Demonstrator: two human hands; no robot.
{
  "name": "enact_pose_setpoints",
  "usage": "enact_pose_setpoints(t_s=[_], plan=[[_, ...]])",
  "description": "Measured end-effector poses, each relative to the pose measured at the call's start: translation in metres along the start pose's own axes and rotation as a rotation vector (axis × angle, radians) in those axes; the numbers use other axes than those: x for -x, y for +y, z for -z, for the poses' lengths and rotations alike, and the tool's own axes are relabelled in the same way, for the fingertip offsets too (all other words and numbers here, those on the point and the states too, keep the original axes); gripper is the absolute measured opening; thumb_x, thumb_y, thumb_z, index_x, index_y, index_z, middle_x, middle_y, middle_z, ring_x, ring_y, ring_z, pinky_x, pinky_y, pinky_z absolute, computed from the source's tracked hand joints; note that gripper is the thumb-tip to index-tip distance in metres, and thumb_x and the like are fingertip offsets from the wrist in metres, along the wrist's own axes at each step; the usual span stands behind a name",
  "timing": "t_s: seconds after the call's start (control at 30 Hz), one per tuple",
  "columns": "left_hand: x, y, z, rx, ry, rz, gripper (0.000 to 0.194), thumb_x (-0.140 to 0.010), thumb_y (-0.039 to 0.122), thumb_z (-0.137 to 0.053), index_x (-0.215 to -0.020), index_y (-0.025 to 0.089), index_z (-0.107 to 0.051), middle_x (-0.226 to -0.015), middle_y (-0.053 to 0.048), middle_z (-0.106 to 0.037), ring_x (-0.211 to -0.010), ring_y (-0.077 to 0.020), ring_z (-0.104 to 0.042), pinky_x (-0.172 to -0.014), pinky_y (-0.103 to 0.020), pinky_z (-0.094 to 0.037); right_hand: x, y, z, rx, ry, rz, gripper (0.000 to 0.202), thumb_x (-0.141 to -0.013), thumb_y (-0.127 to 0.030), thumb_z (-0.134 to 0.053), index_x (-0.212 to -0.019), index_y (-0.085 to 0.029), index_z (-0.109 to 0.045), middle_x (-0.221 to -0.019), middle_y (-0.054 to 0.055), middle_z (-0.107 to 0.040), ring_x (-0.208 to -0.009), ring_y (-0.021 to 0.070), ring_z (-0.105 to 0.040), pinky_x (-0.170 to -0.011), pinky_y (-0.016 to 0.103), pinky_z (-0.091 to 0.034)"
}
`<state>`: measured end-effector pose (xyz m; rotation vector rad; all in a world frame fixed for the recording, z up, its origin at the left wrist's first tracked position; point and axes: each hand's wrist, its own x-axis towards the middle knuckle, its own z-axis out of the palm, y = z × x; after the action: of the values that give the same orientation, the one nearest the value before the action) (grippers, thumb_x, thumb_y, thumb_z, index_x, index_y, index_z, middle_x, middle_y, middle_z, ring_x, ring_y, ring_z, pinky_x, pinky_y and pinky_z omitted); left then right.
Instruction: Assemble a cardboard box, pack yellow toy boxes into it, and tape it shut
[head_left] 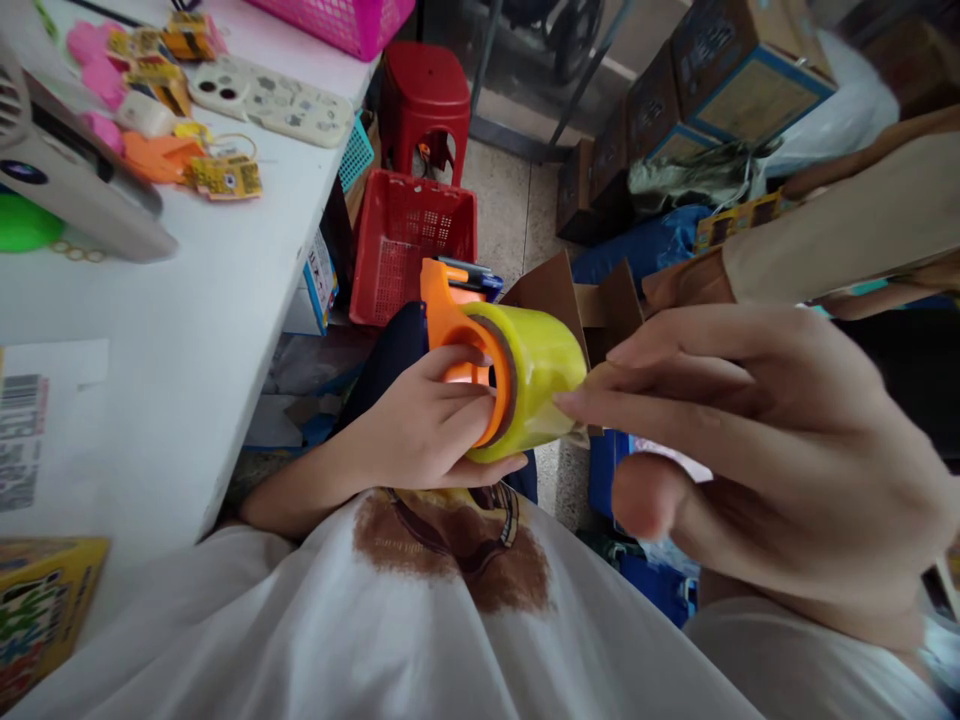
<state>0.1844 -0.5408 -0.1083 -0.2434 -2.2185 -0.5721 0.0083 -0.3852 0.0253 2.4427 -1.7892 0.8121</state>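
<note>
My left hand (420, 420) is closed round an orange tape dispenser (448, 315), its fingers hooked through the ring. On the dispenser sits a wide roll of yellow tape (544, 375), held in front of my body. From the right my right hand (772, 450) reaches to the roll, a fingertip against the tape's surface. Its thumb stands apart from the other fingers, and nothing shows between them. I cannot tell whether the fingertip has caught the tape's loose end.
A white table (217, 270) on the left bears a phone (277, 100), small toys and a grey device (75, 170). Beyond my knees are a red basket (412, 250) and a red stool (426, 90). Cartons (712, 80) and another person's sleeve (847, 220) are at the right.
</note>
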Motion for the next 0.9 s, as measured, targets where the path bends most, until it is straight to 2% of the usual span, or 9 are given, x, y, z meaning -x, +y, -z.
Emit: enact_pose_setpoints(t_s=[0.07, 0.1, 0.23, 0.3, 0.4, 0.47, 0.6, 0.77, 0.9], plan=[[0.001, -0.001, 0.000, -0.006, -0.016, 0.008, 0.019, -0.104, 0.038, -0.065, -0.107, 0.019, -0.062, -0.087, -0.005, -0.080, -0.086, -0.0252, -0.077, -0.100, -0.046, -0.060, -0.003, 0.000, -0.001, 0.059, 0.017, 0.011, 0.045, -0.100, -0.051, -0.071, -0.116, -0.010, -0.077, -0.115, 0.017, -0.065, -0.099, 0.0214, -0.073, -0.084, 0.034, -0.071], [0.001, -0.001, 0.000, -0.012, -0.022, 0.008, 0.018, -0.104, 0.038, -0.064, -0.107, 0.020, -0.063, -0.088, -0.004, -0.081, -0.087, -0.0253, -0.078, -0.101, -0.047, -0.060, -0.005, -0.001, -0.002, 0.070, 0.016, 0.034, 0.045, -0.096, -0.053, -0.076, -0.112, -0.011, -0.077, -0.111, 0.015, -0.066, -0.100, 0.0217, -0.074, -0.086, 0.034, -0.071], [-0.001, 0.000, 0.000, -0.026, -0.002, -0.015, 0.015, -0.104, 0.036, -0.063, -0.100, 0.022, -0.061, -0.086, -0.003, -0.081, -0.083, -0.0244, -0.077, -0.099, -0.046, -0.061, -0.009, -0.002, -0.006, 0.024, 0.083, 0.022, 0.016, -0.092, -0.024, -0.086, -0.102, -0.020, -0.074, -0.100, 0.005, -0.074, -0.095, 0.0172, -0.076, -0.085, 0.026, -0.069], [-0.002, 0.000, 0.000, -0.022, 0.013, -0.025, 0.016, -0.103, 0.035, -0.065, -0.097, 0.022, -0.060, -0.085, -0.004, -0.080, -0.079, -0.0230, -0.077, -0.097, -0.045, -0.062, -0.007, -0.002, -0.007, -0.111, 0.099, -0.062, 0.026, -0.089, -0.012, -0.086, -0.109, -0.022, -0.073, -0.101, 0.002, -0.078, -0.091, 0.0151, -0.077, -0.083, 0.025, -0.069], [-0.002, 0.001, 0.000, 0.014, 0.008, -0.024, 0.015, -0.101, 0.031, -0.069, -0.095, 0.022, -0.059, -0.082, -0.002, -0.079, -0.073, -0.0209, -0.075, -0.096, -0.044, -0.062, -0.003, 0.000, -0.005, -0.297, 0.085, -0.191, 0.030, -0.090, -0.012, -0.084, -0.115, -0.025, -0.073, -0.104, -0.001, -0.082, -0.086, 0.0166, -0.080, -0.075, 0.029, -0.071], [-0.001, 0.002, -0.001, 0.034, -0.001, -0.018, 0.015, -0.099, 0.031, -0.071, -0.095, 0.023, -0.059, -0.082, -0.001, -0.079, -0.074, -0.0207, -0.075, -0.097, -0.045, -0.062, -0.002, 0.002, -0.002, -0.316, 0.054, -0.175, 0.023, -0.093, -0.008, -0.079, -0.108, -0.026, -0.075, -0.100, -0.002, -0.082, -0.092, 0.0192, -0.081, -0.072, 0.032, -0.070], [0.001, 0.001, -0.003, 0.088, -0.008, 0.003, 0.016, -0.096, 0.030, -0.075, -0.097, 0.025, -0.060, -0.086, 0.000, -0.080, -0.076, -0.0218, -0.076, -0.099, -0.048, -0.061, -0.003, 0.007, 0.000, -0.264, 0.040, 0.004, 0.037, -0.090, 0.007, -0.071, -0.110, -0.024, -0.077, -0.093, -0.002, -0.081, -0.100, 0.0209, -0.079, -0.084, 0.035, -0.070], [-0.001, 0.001, -0.003, 0.023, 0.038, -0.047, 0.018, -0.098, 0.033, -0.073, -0.094, 0.023, -0.059, -0.084, -0.003, -0.079, -0.075, -0.0217, -0.076, -0.094, -0.047, -0.064, 0.003, 0.007, -0.006, 0.028, 0.097, 0.016, 0.027, -0.097, -0.004, -0.070, -0.112, -0.025, -0.080, -0.121, 0.003, -0.079, -0.094, 0.0177, -0.079, -0.081, 0.030, -0.070], [-0.002, 0.000, -0.002, -0.002, 0.065, -0.030, 0.019, -0.102, 0.036, -0.068, -0.091, 0.023, -0.058, -0.079, -0.001, -0.078, -0.071, -0.0211, -0.074, -0.089, -0.048, -0.067, 0.009, 0.002, -0.009, 0.204, 0.077, 0.047, 0.033, -0.097, -0.007, -0.071, -0.122, -0.026, -0.080, -0.121, 0.002, -0.079, -0.102, 0.0211, -0.080, -0.089, 0.030, -0.071]])
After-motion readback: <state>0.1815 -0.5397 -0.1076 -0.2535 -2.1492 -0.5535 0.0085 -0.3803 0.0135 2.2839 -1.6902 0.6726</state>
